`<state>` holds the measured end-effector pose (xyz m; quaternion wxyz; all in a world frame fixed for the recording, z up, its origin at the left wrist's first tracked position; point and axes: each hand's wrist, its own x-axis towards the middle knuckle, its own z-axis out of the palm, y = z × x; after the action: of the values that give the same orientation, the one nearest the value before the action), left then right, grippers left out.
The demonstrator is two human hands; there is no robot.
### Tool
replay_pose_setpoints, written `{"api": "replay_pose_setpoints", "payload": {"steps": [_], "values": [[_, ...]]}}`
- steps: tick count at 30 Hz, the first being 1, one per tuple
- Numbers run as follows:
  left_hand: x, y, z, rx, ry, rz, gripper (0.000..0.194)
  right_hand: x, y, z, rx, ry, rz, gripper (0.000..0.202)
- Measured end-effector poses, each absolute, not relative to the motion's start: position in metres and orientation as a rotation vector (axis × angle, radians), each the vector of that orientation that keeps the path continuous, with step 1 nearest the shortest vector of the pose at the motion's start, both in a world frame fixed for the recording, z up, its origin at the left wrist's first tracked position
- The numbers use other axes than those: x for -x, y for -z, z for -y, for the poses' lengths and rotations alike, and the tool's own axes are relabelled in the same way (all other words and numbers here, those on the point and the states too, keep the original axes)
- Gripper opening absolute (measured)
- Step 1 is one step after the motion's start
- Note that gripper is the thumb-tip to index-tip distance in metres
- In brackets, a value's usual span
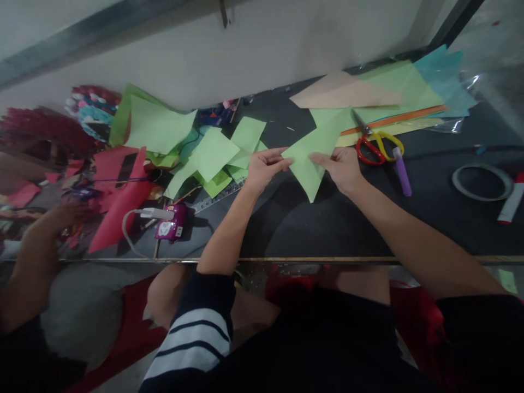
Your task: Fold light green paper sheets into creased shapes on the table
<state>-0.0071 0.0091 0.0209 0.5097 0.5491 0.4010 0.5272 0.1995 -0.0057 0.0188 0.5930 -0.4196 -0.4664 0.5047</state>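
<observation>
Between my two hands is a piece of light green paper [313,147], held up above the dark table with one corner pointing down toward me. My left hand [264,170] pinches its left edge, thumb on the near face. On the other side, my right hand [341,168] grips it with the thumb pressed flat on the paper and fingers behind. Just right of that hand lie scissors [372,143] with one red and one yellow handle, and a purple marker [402,172]. Several cut green paper pieces [215,154] lie to the left of my left hand.
Behind lie coloured sheets, with peach paper [344,91] and blue paper [444,79]. A roll of tape [482,183] and a white-and-red marker [511,201] sit right. Left are a purple plug adapter [171,222], a metal ruler [219,196], red paper [123,204] and a co-worker's arm [39,245].
</observation>
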Motion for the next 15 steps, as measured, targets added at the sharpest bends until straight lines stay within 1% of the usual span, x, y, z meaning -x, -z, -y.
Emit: {"api": "replay_pose_setpoints", "payload": {"steps": [7,12,15], "values": [[0.007,-0.017,-0.009,-1.297,-1.262,-0.921,0.032,-0.203,-0.006,0.0,0.961,-1.117,1.162,0.051],[0.006,-0.018,-0.008,-1.295,-1.253,-0.975,0.024,-0.203,-0.004,0.0,0.979,-1.12,1.136,0.051],[0.006,-0.017,-0.009,-1.29,-1.246,-0.984,0.024,-0.203,-0.004,-0.001,0.988,-1.113,1.13,0.052]]}}
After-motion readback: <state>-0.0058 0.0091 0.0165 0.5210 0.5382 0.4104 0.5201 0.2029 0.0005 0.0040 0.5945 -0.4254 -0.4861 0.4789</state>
